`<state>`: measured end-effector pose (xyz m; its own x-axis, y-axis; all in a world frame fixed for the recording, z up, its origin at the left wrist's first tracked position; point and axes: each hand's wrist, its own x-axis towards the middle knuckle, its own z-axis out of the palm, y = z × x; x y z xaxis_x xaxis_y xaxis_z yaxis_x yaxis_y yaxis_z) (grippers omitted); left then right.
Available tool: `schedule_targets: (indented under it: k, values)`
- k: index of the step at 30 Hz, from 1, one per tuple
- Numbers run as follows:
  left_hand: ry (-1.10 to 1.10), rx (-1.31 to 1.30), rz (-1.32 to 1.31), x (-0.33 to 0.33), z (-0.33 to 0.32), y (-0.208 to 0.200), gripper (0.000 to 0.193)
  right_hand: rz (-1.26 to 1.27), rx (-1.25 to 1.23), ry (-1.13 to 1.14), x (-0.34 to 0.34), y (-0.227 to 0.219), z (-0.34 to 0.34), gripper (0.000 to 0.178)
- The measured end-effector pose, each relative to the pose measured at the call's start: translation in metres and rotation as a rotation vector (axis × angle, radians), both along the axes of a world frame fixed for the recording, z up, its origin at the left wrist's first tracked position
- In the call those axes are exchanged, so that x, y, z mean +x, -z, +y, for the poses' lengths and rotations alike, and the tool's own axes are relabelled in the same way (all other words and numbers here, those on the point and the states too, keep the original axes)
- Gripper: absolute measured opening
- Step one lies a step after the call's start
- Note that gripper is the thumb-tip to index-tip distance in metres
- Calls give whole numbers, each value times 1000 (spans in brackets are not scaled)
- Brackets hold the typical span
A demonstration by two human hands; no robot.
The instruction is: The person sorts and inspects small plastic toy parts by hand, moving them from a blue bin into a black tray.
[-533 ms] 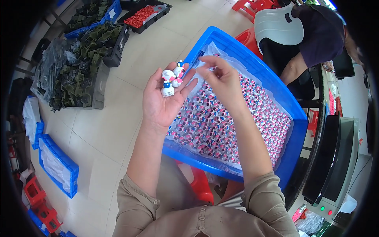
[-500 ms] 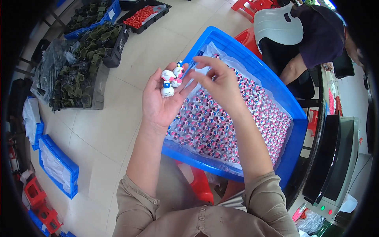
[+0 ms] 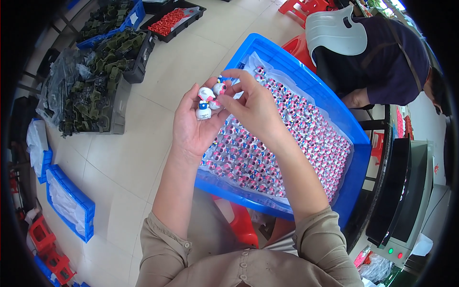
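Note:
Several small white toy figurines [image 3: 203, 114] with pink and blue parts lie in my left hand [image 3: 190, 133], palm up, its fingers curled around them. My right hand [image 3: 260, 109] reaches in from the right, thumb and fingers closed on the figurine [image 3: 220, 89] at the outer edge of this cluster. Part of that figurine is hidden by the fingers. Below and to the right of both hands is a large blue crate [image 3: 359, 158], lined with whitish sheeting [image 3: 256, 61]. Rows of similar pink, white and blue figurines [image 3: 306, 138] fill it.
Bins of dark green parts [image 3: 95, 91] stand on the tiled floor at left, near a black tray of red pieces [image 3: 167, 24]. Another blue crate [image 3: 71, 201] sits lower left. A person [image 3: 387, 62] bends beside a white-backed chair [image 3: 334, 33]. A machine [image 3: 411, 191] stands at right.
My right hand has moved left and down onto the figurines, its fingers closing on one. My left hand stays nearly in place. The person at upper right has leaned further over.

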<state>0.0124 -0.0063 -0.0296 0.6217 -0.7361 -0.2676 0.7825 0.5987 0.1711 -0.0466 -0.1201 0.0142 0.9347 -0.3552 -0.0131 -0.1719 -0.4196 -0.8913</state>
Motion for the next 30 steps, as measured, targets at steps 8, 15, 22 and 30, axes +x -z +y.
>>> schedule_targets:
  k: [8,15,22,30]
  values:
    - [186,-263,-7,4,3,20,35,-163,-557,-67,0,6,-9,22]
    - [136,-164,-7,5,0,9,37,-361,-498,5,3,21,-14,16]
    - [37,-88,49,5,6,13,28,94,241,197,-6,38,-54,25]
    - [6,-66,63,5,7,13,29,405,-565,-27,9,99,-31,26]
